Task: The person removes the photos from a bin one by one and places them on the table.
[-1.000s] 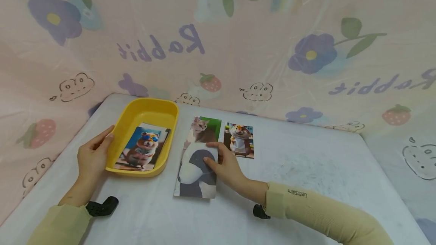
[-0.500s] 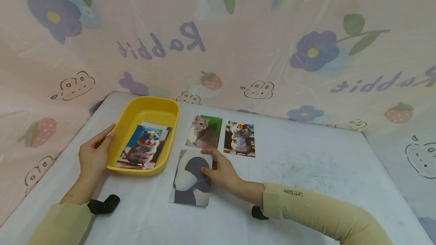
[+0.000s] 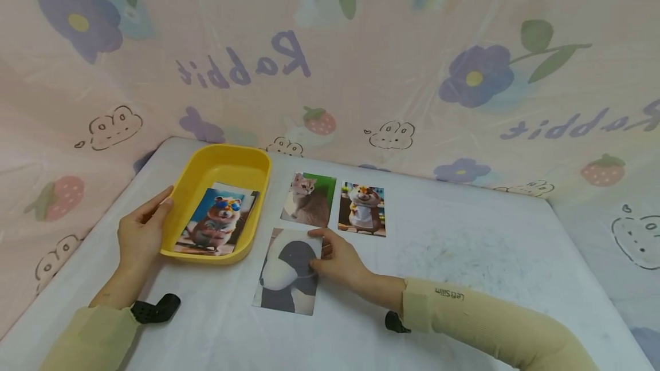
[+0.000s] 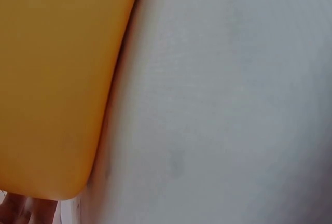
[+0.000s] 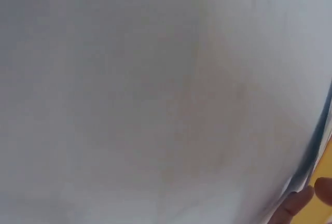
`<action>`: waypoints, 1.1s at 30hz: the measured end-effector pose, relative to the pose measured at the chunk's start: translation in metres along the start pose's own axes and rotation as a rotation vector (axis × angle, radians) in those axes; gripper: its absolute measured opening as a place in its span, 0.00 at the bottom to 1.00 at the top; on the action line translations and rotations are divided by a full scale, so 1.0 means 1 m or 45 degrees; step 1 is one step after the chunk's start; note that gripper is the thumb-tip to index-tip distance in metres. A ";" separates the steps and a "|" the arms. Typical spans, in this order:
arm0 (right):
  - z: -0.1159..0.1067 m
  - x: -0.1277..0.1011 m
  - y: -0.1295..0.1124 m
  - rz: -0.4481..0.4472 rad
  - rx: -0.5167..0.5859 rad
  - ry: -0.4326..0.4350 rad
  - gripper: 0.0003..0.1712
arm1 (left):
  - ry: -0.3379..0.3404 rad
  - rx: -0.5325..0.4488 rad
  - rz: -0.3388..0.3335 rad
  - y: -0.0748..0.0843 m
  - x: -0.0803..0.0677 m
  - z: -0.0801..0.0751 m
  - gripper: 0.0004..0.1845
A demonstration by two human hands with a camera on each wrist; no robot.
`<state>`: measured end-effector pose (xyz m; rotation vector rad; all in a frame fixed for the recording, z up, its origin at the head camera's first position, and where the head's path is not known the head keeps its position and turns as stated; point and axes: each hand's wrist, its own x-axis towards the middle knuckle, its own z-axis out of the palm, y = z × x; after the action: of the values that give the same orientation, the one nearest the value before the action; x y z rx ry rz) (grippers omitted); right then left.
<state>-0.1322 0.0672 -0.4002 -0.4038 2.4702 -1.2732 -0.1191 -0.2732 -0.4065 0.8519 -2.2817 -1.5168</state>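
A yellow tray (image 3: 252, 228) stands on the left of the table, with picture cards in it; the top card (image 3: 212, 225) shows a hamster-like animal in sunglasses. My left hand (image 3: 140, 236) grips the tray's left side. My right hand (image 3: 342, 262) pinches the right edge of a picture card (image 3: 287, 273) with a dark-and-white animal, low over or on the table. Above it lie a cat picture card (image 3: 308, 199) and, to the right, a card with an animal in an apron (image 3: 362, 209). In the right wrist view only fingertips (image 5: 293, 206) show at the corner.
The table (image 3: 464, 256) has a white cover with grey smudges on the right. A pink cloth (image 3: 340, 85) printed with flowers and rabbits hangs behind it and at the sides. Black devices (image 3: 157, 309) sit at the wrists.
My right hand has drawn the dark-and-white animal card toward me and left, off the cat card, now wholly uncovered. Lately its fingers shifted right, nearer the card's edge. The left hand stays on the tray.
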 end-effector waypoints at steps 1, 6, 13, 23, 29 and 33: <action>-0.002 0.000 0.001 -0.001 0.003 0.013 0.30 | -0.001 -0.001 -0.005 0.000 0.000 0.000 0.21; -0.011 0.000 0.004 0.002 0.049 0.070 0.30 | -0.002 -0.009 -0.010 -0.001 0.000 -0.002 0.21; -0.021 0.000 0.007 -0.028 0.035 0.087 0.27 | 0.007 0.022 0.005 0.000 0.000 -0.002 0.22; -0.015 0.013 -0.008 -0.050 0.122 0.139 0.21 | 0.007 0.036 0.001 0.000 0.000 -0.002 0.22; -0.002 0.029 -0.021 -0.099 0.234 0.125 0.19 | 0.022 0.028 0.001 0.002 0.000 -0.002 0.22; 0.009 0.038 -0.033 -0.145 0.322 0.130 0.18 | 0.022 0.015 -0.002 0.001 -0.001 -0.001 0.22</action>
<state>-0.1599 0.0276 -0.3842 -0.4273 2.3538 -1.6676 -0.1181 -0.2728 -0.4054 0.8667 -2.2805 -1.4916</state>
